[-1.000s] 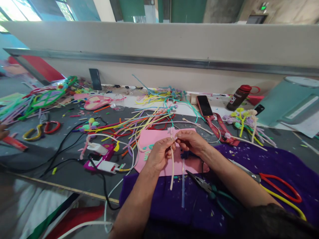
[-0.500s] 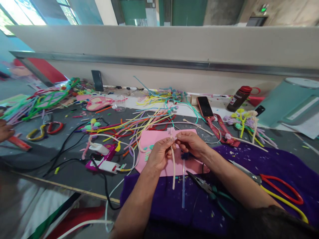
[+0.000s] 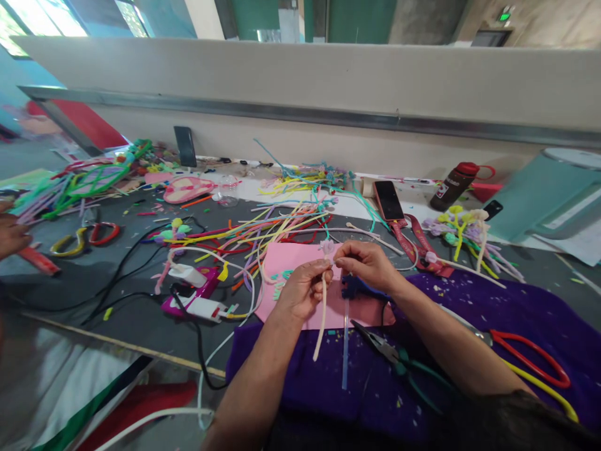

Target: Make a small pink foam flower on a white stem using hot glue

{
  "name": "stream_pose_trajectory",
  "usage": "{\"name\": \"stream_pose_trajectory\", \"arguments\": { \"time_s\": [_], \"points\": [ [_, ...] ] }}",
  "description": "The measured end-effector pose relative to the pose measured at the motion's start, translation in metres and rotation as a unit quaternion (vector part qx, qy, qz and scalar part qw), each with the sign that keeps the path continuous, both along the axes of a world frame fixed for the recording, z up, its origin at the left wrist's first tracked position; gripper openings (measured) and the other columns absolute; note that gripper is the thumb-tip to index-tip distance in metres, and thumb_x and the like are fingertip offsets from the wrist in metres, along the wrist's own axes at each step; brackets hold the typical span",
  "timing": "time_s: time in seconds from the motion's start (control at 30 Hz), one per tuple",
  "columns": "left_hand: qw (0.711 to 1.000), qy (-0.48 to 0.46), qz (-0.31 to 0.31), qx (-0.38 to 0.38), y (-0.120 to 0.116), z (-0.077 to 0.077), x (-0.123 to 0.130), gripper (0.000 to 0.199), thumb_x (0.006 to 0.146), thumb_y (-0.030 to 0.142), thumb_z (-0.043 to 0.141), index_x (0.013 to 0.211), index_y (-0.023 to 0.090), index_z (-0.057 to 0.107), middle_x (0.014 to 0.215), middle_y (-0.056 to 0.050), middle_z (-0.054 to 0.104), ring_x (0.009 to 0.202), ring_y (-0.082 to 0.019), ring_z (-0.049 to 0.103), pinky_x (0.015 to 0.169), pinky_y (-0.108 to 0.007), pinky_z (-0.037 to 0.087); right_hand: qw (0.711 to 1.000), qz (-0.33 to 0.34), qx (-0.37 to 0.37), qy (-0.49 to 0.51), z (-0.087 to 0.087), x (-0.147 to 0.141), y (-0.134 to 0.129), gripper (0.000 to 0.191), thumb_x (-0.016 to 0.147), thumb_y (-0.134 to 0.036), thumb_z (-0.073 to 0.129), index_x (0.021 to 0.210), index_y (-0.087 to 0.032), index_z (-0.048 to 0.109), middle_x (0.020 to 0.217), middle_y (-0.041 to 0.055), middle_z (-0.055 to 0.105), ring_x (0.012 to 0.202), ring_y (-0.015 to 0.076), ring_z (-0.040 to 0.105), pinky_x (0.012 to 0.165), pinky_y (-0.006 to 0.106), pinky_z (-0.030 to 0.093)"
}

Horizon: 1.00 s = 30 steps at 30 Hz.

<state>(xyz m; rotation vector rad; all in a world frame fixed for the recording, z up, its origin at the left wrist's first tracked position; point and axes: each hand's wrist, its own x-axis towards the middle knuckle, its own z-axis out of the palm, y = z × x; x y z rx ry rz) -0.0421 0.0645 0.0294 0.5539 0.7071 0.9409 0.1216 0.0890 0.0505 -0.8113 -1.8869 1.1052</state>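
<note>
A pipe-cleaner flower (image 3: 327, 247) with a small lilac head and a cream stem (image 3: 321, 326) is pinched in my left hand (image 3: 305, 289); the stem hangs down below the fingers. Close by on the right, my right hand (image 3: 364, 263) has thumb and forefinger pressed together beside the stem; what lies between them is too small to make out. Beneath both hands lies a pink sheet (image 3: 277, 257) with green lettering. A blue glue gun (image 3: 359, 287) sits under my right hand, a clear glue stick (image 3: 345, 351) pointing out toward me.
Needle-nose pliers (image 3: 389, 352) and scissors (image 3: 526, 351) lie on the purple cloth (image 3: 451, 288). Loose pipe cleaners (image 3: 282, 228) spread behind the sheet. A magenta power strip (image 3: 201, 288) with cables is at left, a phone (image 3: 389, 200) behind. Another person's hand (image 3: 12, 232) shows at far left.
My right hand has moved slightly right and up, a little away from the left fingers. The stem's lower end has swung to the left. My left hand keeps its pinch.
</note>
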Motion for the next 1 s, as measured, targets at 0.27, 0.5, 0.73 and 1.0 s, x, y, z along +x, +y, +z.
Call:
{"name": "stream_pose_trajectory", "arguments": {
  "time_s": [0.27,0.5,0.73,1.0],
  "points": [
    [0.985,0.151,-0.028,0.081,-0.004,0.002,0.000,0.020,0.069,0.030,0.059,0.069,0.011,0.063,0.040,0.003,0.051,0.024,-0.002,0.030,0.026,-0.016,0.015,0.981,-0.026,0.172,-0.082,0.022,0.034,0.012,0.011,0.082,-0.024,0.053,0.077,-0.016,0.058,0.078,0.0028,0.057,0.071,0.0127,0.053,0.064,0.026,0.042],
    [0.964,0.228,-0.064,0.117,-0.006,0.006,0.001,0.021,0.069,0.028,0.057,0.061,0.011,0.065,0.031,0.004,0.043,0.024,-0.003,0.028,0.029,-0.017,0.017,0.976,0.044,0.188,-0.100,0.029,0.033,0.009,0.008,0.082,-0.022,0.054,0.078,-0.017,0.059,0.086,0.0042,0.059,0.082,0.0144,0.055,0.074,0.030,0.043],
    [0.949,0.268,-0.106,0.124,-0.008,0.008,0.002,0.017,0.067,0.025,0.056,0.057,0.012,0.063,0.032,0.005,0.044,0.025,-0.003,0.029,0.031,-0.018,0.018,0.968,0.094,0.189,-0.137,0.030,0.032,0.008,0.009,0.083,-0.019,0.054,0.078,-0.016,0.060,0.088,0.0051,0.059,0.084,0.0137,0.055,0.077,0.030,0.043],
    [0.943,0.276,-0.126,0.137,-0.008,0.005,0.002,0.017,0.068,0.024,0.055,0.059,0.013,0.064,0.032,0.005,0.043,0.026,-0.003,0.029,0.031,-0.018,0.018,0.964,0.125,0.181,-0.151,0.030,0.032,0.009,0.010,0.083,-0.020,0.054,0.079,-0.015,0.061,0.086,0.0054,0.060,0.083,0.0143,0.056,0.075,0.029,0.044]
  ]
}}
